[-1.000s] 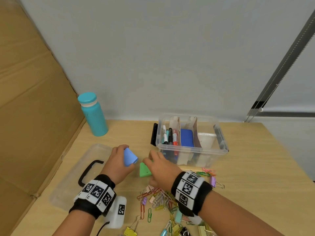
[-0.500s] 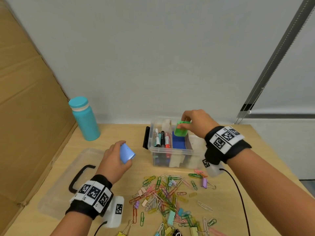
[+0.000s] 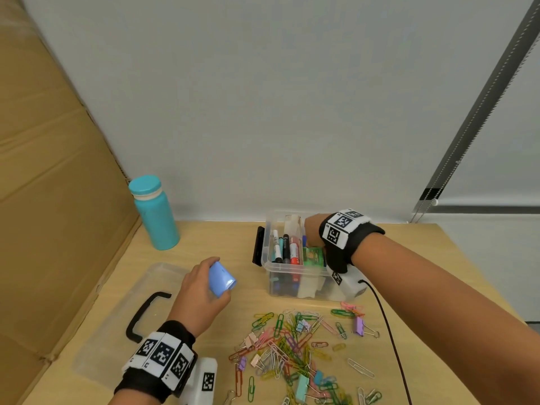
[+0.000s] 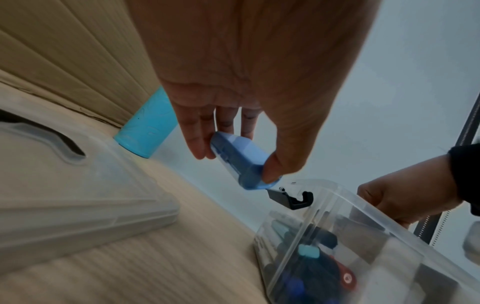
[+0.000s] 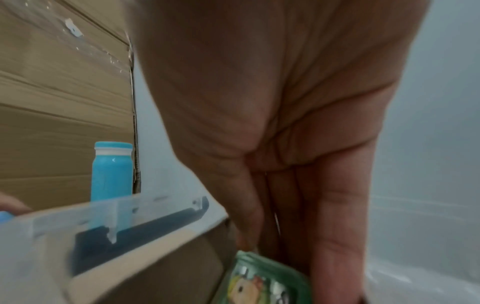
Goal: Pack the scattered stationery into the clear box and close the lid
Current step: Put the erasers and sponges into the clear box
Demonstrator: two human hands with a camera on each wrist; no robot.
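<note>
Cardboard panel (image 3: 52,200): standing along the table's left edge, walling in the work area.
Teal bottle (image 3: 155,213): standing upright near the back left corner, well apart from the packing, so it is not getting in the way.
Lid (image 3: 117,317): lying flat on the table at the left with its black handle up, set aside so the box mouth is staying free for loading.
Left hand (image 3: 201,290): hovering above the table between lid and box, fingers and thumb curling round a blue eraser-like block (image 4: 241,162); probably waiting its turn while the other hand is busy inside the box.
Clear box (image 3: 280,270): sitting open at the middle back of the table, markers (image 3: 285,248) standing in its left compartment behind a cardboard divider.
Green item (image 5: 262,281): sitting down in the compartment beside the markers, under the right fingers.
Right hand (image 3: 314,232): reaching down into the box, fingers pointing at the green item; whether they are gripping it or only touching it, I cannot tell.
Paper clips and binder clips (image 3: 295,352): lying scattered on the table in front of the box, not yet packed.
</note>
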